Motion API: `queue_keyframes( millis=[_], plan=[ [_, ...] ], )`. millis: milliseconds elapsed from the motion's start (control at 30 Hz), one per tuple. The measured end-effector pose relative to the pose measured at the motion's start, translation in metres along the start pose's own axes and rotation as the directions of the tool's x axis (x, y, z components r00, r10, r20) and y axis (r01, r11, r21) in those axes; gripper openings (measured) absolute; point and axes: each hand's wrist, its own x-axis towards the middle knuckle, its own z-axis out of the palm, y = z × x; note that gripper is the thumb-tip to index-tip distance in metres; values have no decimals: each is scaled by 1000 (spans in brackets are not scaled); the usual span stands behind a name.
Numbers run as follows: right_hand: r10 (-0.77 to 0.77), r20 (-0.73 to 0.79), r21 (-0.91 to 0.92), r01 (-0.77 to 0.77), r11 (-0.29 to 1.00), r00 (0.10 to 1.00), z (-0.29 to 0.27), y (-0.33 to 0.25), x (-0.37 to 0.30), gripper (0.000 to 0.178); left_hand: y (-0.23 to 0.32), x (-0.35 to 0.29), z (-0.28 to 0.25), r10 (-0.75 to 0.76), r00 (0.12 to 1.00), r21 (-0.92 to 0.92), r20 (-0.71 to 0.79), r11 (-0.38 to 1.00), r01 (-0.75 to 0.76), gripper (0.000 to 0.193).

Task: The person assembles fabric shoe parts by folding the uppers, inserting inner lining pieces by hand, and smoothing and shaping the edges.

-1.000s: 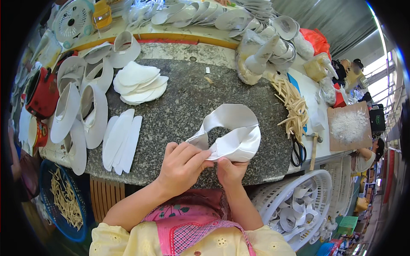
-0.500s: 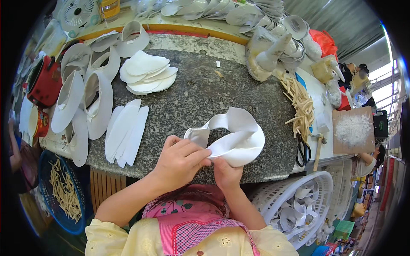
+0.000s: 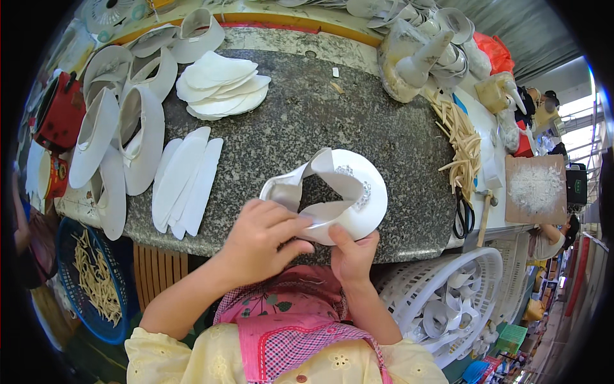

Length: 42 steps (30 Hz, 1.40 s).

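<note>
A white shoe upper (image 3: 368,214) with a patch of sparkling stones on its toe part is held above the near edge of the dark stone slab (image 3: 377,134). My left hand (image 3: 262,240) closes on its near left side, the fingers lying over the edge. On the near right rim my right hand (image 3: 355,256) grips it, thumb on top and the other fingers underneath, partly hidden. To the left lie a fan of long white sole-shaped pieces (image 3: 185,182) and, farther off, a pile of rounded white pieces (image 3: 224,86). Several more white uppers (image 3: 142,153) stand beyond them at the left.
At the back right is a cloudy tub (image 3: 400,83) with a white cone-shaped thing. Tan strips (image 3: 460,141), scissors (image 3: 464,217) and a hammer (image 3: 486,214) lie along the right edge. Below stand a white basket (image 3: 422,281) of uppers and a blue basket (image 3: 89,326) of strips.
The upper has been turned over in my hands, so its stone-covered toe now faces up. My right hand has shifted slightly right, and my left fingers have loosened a little. The view has tilted slightly.
</note>
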Motion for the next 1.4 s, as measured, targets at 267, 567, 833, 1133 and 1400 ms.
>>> queue_keyframes(
  millis=[267, 567, 833, 1133, 1400],
  plan=[
    [46, 111, -31, -43, 999, 993, -10, -5, 7, 37, -6, 11, -5, -74, 996, -97, 47, 992, 79, 14],
    [-37, 46, 36, 36, 999, 998, -3, 5, 1, 47, 11, 1, 13, -103, 950, -105, -295, 992, 75, 12],
    [4, 147, -51, 4, 999, 989, -8, -13, 17, 34, 6, 8, -3, -27, 999, 4, -47, 1000, 27, 8],
    [-7, 8, 45, 7, 999, 1000, 8, -3, 8, 36, 8, 5, 24, 152, 898, 177, -413, 981, -85, 24],
    [-441, 347, -435, 559, 706, 827, -15, -9, 11, 32, 13, 13, 4, 31, 991, 33, -128, 999, -27, 14]
  ],
)
